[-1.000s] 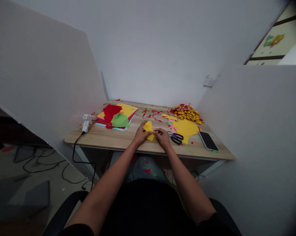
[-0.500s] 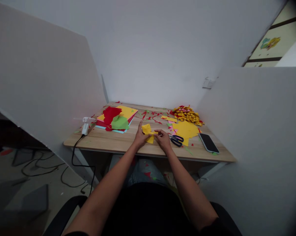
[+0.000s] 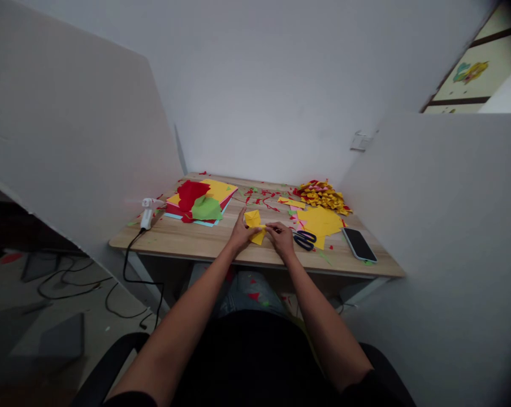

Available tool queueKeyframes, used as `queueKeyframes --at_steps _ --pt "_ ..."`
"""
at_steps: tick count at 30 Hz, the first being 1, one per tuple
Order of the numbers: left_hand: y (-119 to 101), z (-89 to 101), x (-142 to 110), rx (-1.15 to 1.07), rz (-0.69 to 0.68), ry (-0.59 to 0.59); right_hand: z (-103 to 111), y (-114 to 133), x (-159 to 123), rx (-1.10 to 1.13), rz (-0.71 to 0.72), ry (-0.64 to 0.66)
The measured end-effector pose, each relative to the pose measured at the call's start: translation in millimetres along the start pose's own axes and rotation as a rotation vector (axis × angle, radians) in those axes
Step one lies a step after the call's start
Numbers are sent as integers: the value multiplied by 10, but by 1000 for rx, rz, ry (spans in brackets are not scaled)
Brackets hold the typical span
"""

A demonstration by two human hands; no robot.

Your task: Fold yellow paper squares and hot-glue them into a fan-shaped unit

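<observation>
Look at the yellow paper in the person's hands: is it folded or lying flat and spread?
Folded: the yellow paper shows angled flaps, pinched between left hand and right hand.

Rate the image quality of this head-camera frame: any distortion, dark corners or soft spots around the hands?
Head view: wide-angle bending slants the white partition walls; the top right corner darkens; light is even and dim, with no glare. The left hand and right hand on the yellow paper piece are small and slightly soft, so the fingers are hard to separate. The phone screen shows no reflection.
</observation>
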State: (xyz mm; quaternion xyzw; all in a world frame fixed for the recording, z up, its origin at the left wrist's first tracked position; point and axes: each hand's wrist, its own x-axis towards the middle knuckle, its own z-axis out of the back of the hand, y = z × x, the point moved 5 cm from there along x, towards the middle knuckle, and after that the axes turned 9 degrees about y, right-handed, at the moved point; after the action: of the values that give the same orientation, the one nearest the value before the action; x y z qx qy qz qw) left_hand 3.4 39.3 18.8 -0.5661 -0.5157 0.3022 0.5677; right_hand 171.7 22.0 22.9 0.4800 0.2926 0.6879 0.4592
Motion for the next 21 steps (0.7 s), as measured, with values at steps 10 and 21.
queueKeyframes --at_steps 10,21 --pt "-72 -36 -24 52 -39 -12 -1 48 -2 61 -1 -25" --pt "-60 -32 -20 100 -19 0 34 15 3 88 -11 -54"
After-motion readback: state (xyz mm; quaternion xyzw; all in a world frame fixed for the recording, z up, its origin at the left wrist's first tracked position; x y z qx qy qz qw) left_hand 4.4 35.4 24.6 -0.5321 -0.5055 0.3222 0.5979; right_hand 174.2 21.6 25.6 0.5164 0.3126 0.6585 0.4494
